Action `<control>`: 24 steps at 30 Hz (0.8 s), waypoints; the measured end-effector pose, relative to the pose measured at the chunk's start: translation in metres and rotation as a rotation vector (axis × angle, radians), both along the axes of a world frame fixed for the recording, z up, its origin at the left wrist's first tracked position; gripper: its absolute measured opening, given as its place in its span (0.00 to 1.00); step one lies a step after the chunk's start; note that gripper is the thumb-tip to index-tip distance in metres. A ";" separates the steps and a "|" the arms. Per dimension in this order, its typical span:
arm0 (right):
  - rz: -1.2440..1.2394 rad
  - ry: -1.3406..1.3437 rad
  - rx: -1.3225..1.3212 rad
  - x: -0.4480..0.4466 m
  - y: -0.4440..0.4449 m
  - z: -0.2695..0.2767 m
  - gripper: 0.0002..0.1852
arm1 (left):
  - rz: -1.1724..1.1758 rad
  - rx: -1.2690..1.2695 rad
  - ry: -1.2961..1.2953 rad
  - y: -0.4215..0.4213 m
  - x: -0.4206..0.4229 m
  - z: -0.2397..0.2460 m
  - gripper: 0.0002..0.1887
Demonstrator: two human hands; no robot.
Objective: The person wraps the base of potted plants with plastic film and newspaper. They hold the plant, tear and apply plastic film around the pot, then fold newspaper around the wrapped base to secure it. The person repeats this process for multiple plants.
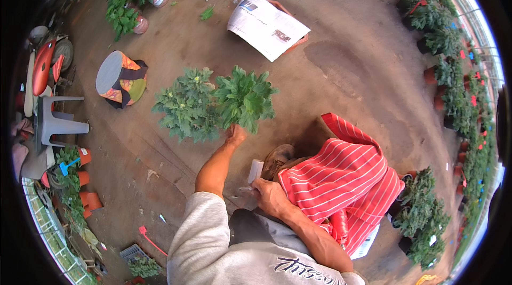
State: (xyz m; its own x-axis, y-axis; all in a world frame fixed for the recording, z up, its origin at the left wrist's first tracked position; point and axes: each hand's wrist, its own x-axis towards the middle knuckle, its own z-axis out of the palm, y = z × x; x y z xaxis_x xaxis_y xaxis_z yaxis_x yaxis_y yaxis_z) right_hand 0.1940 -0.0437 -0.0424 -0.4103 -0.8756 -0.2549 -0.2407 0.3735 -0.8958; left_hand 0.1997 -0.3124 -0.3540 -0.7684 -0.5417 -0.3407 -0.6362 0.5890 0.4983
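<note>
My left hand (237, 134) reaches forward, its fingers closed at the base of a leafy green plant (245, 95); what exactly it grips is hidden by leaves. A second, paler leafy plant with buds (188, 103) stands against it on the left. Near my knees, my right hand (269, 196) pinches a small piece of clear plastic film (246, 189). Just beyond it is a white roll (255, 170), beside my brown shoe (280, 157). A red, white-striped apron (336, 169) lies over my leg.
A printed paper sheet (264, 23) covers a reddish container ahead. A cloth-wrapped stool (120, 79) and grey plastic stool (60, 121) stand left. Wrapped potted plants (138, 23) are at the upper left, potted plants (422, 213) at the right. A red tag (143, 230) lies lower left.
</note>
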 end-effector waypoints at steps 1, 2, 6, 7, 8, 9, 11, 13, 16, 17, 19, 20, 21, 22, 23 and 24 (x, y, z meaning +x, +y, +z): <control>0.002 0.004 0.008 -0.001 -0.001 -0.001 0.06 | -0.021 -0.145 0.161 0.012 -0.005 0.024 0.13; 0.004 0.012 0.010 -0.004 -0.002 -0.002 0.06 | -0.044 -0.295 0.327 0.027 -0.009 0.049 0.13; 0.042 0.035 -0.017 -0.003 -0.002 0.002 0.06 | 0.001 -0.248 0.507 0.067 0.027 0.108 0.20; 0.057 0.037 -0.027 -0.002 -0.003 0.002 0.06 | 0.043 -0.192 0.508 0.070 0.042 0.106 0.22; 0.071 0.041 -0.038 -0.003 -0.004 0.003 0.05 | 0.084 -0.136 0.511 0.072 0.056 0.104 0.24; 0.083 0.042 -0.046 0.000 -0.002 0.002 0.05 | 0.125 -0.078 0.512 0.072 0.068 0.104 0.26; 0.102 0.077 -0.028 0.003 0.004 -0.013 0.05 | 0.172 -0.010 0.568 0.072 0.076 0.137 0.25; 0.114 0.083 -0.051 0.004 0.002 -0.006 0.06 | 0.312 0.150 0.560 0.073 0.087 0.172 0.23; 0.149 0.092 -0.037 0.006 0.007 -0.001 0.05 | 0.324 0.091 0.661 0.063 0.101 0.225 0.22; 0.163 0.104 -0.041 0.006 0.008 -0.003 0.05 | 0.340 0.079 0.671 0.059 0.103 0.252 0.21; 0.170 0.142 -0.067 0.010 0.011 -0.013 0.06 | 0.237 -0.164 0.746 0.039 0.100 0.314 0.12; 0.173 0.151 -0.063 0.010 0.011 -0.016 0.06 | 0.237 -0.252 0.799 0.022 0.096 0.334 0.10; 0.177 0.161 -0.057 0.010 0.012 -0.019 0.07 | 0.224 -0.360 0.796 0.004 0.092 0.360 0.09; 0.200 0.169 -0.037 0.009 0.013 -0.020 0.07 | 0.237 -0.387 0.792 -0.018 0.089 0.381 0.08; 0.225 0.176 -0.019 0.008 0.014 -0.021 0.09 | 0.310 -0.389 0.832 -0.036 0.084 0.398 0.09; 0.249 0.182 -0.002 0.008 0.013 -0.020 0.10 | 0.396 -0.332 0.888 -0.053 0.077 0.414 0.10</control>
State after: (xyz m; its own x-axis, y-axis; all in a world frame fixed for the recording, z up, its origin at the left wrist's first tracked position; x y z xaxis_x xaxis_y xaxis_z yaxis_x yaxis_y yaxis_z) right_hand 0.2017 -0.0304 -0.0623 -0.2216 -0.9555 -0.1949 -0.4811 0.2810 -0.8304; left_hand 0.2771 -0.3650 0.0603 -0.4161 -0.7743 0.4768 -0.2965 0.6112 0.7338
